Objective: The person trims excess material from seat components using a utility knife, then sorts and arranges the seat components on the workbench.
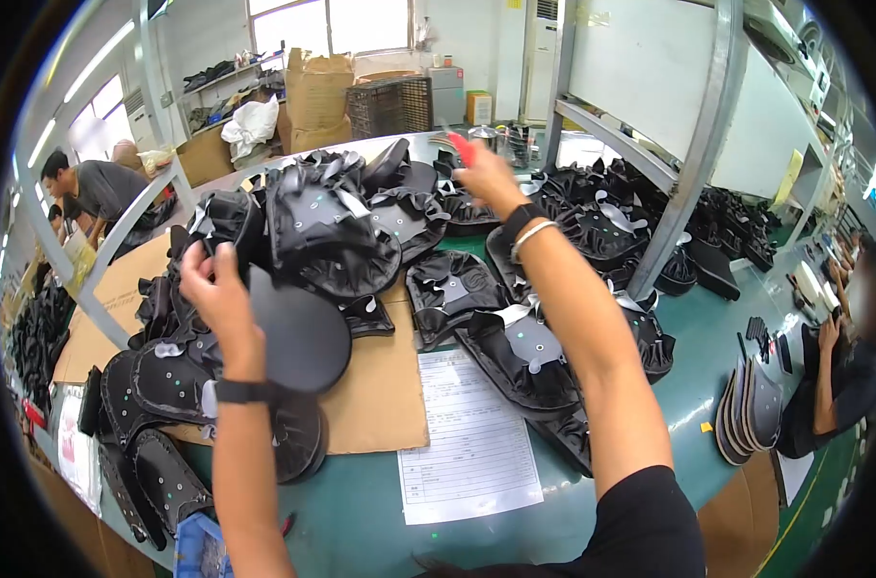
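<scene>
My left hand (218,294) is closed, its thumb and fingertips pinching the edge of a black padded piece (228,220) on the left of the pile. Beside that wrist is a smooth, rounded black pad (303,337), overlapping the cardboard sheet (394,385). Out over the far side of the table, my right hand (491,181) is wrapped around a red-handled tool (462,149); its working end is blurred, so I cannot tell its kind. Below and around the right hand lie several gathered black padded pieces (529,342) with white straps and small green dots.
A printed sheet (467,443) lies on the green table (361,530). A metal post (683,164) rises at right. Curved black pads (751,409) stand stacked near a co-worker's arm (825,376). Another person (110,197) bends at far left. A blue bin (199,544) sits at the front.
</scene>
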Demonstrator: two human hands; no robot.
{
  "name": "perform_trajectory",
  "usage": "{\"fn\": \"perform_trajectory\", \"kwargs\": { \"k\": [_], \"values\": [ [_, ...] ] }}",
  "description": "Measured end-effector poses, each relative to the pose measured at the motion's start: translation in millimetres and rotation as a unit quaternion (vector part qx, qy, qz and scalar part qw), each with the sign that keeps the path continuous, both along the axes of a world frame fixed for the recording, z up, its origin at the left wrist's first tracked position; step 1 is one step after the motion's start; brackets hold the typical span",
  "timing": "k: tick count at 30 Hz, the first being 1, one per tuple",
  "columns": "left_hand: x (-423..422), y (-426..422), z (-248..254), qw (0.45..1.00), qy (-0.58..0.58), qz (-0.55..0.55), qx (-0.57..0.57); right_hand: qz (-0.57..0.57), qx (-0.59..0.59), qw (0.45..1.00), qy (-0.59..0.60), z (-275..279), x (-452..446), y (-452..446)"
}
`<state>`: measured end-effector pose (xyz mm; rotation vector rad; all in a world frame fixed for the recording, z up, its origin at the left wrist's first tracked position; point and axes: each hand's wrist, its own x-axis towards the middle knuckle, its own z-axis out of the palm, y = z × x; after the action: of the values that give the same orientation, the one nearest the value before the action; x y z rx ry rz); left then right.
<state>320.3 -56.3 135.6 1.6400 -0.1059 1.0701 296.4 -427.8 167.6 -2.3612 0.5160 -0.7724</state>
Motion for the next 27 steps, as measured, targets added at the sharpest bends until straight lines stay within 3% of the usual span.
{"fn": "perform_trajectory", "kwargs": {
  "k": [1, 2, 3, 4, 5, 6, 7, 8, 9, 10, 12, 15, 16, 18, 20, 22, 23, 24, 25, 26, 27],
  "values": [
    [-36, -31, 11, 0.973, 0.006, -0.216, -0.080, -0.027, -0.099, 0.994, -0.030, -11, -19, -24],
    [-59, -52, 6, 0.905, 0.104, -0.404, -0.079, -0.042, -0.115, 0.992, -0.001, -26, -29, -61],
    [-62, -76, -22, 0.822, 0.203, -0.517, -0.129, -0.063, -0.135, 0.987, 0.057, -41, -43, -99],
    [-53, -89, -54, 0.752, 0.336, -0.561, -0.085, -0.167, -0.125, 0.971, 0.121, -60, -56, -132],
    [-54, -103, -67, 0.727, 0.399, -0.550, -0.101, -0.201, -0.066, 0.964, 0.164, -72, -79, -159],
    [-56, -121, -80, 0.698, 0.461, -0.536, -0.115, -0.236, -0.082, 0.953, 0.173, -70, -82, -163],
    [-56, -139, -123, 0.677, 0.511, -0.502, -0.170, -0.248, -0.055, 0.960, 0.115, -109, -123, -209],
    [-55, -155, -157, 0.650, 0.559, -0.463, -0.225, -0.179, 0.059, 0.980, 0.063, -150, -133, -258],
    [-56, -165, -154, 0.651, 0.557, -0.463, -0.226, -0.207, 0.275, 0.939, -0.015, -152, -144, -240],
    [-60, -170, -147, 0.664, 0.560, -0.440, -0.227, -0.224, 0.478, 0.845, -0.091, -150, -153, -222],
    [-59, -177, -143, 0.677, 0.567, -0.410, -0.229, -0.175, 0.494, 0.846, -0.102, -161, -146, -225],
    [-46, -186, -142, 0.651, 0.583, -0.419, -0.246, -0.048, 0.524, 0.842, -0.120, -179, -113, -235],
    [-48, -183, -137, 0.653, 0.578, -0.421, -0.249, -0.058, 0.568, 0.803, -0.168, -175, -102, -219],
    [-50, -174, -116, 0.670, 0.539, -0.448, -0.243, -0.101, 0.573, 0.791, -0.188, -164, -84, -188],
    [-56, -155, -82, 0.658, 0.502, -0.480, -0.290, -0.073, 0.602, 0.768, -0.208, -139, -81, -157],
    [-52, -133, -53, 0.629, 0.470, -0.532, -0.316, 0.024, 0.610, 0.765, -0.206, -108, -83, -131],
    [-60, -123, -35, 0.661, 0.421, -0.520, -0.338, 0.059, 0.592, 0.782, -0.185, -87, -79, -111],
    [-68, -114, -17, 0.692, 0.371, -0.508, -0.354, 0.159, 0.603, 0.758, -0.192, -62, -76, -86],
    [-67, -101, -4, 0.742, 0.308, -0.518, -0.295, 0.181, 0.612, 0.738, -0.220, -36, -66, -66],
    [-60, -85, 4, 0.783, 0.243, -0.523, -0.232, 0.160, 0.608, 0.754, -0.193, -5, -61, -38],
    [-45, -71, 5, 0.819, 0.191, -0.493, -0.222, 0.260, 0.574, 0.754, -0.185, 5, -49, -25]
  ]
}}
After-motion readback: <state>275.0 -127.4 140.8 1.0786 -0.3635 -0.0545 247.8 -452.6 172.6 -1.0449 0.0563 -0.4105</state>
